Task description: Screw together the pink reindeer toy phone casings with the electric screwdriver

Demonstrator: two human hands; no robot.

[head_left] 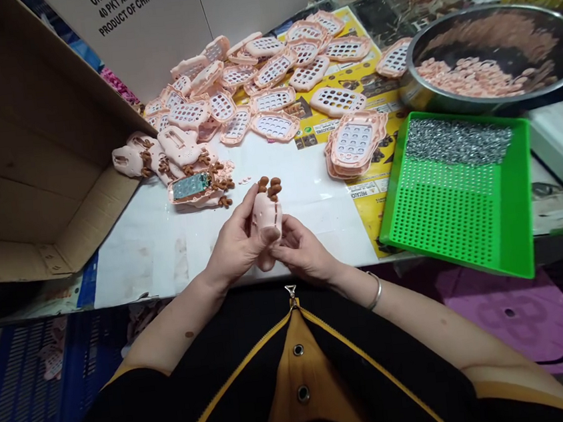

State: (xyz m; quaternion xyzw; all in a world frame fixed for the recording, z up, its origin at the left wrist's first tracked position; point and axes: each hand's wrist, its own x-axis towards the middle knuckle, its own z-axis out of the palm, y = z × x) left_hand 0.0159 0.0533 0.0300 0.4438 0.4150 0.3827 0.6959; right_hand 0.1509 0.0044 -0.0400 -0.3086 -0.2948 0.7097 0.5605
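Note:
Between both hands, over the table's near edge, is a pale pink plastic toy shell (pixel 266 211) with brown antler-like knobs at its top. My left hand (pixel 237 242) wraps its left side, thumb pressed on the lower front. My right hand (pixel 305 245) grips the lower right side with bent fingers; its fingertips are partly hidden behind the shell. Left of my hands lies a pile of similar shells (pixel 178 144) with brown knobs. One opened shell there shows a green circuit board (pixel 191 186).
Many pink shell halves with button holes (pixel 272 124) cover the back of the table, some stacked (pixel 354 139) at right. A green tray (pixel 457 212) holds small metal screws (pixel 458 139). A steel bowl (pixel 501 97) contains small pink pieces. An open cardboard box (pixel 27 144) stands left.

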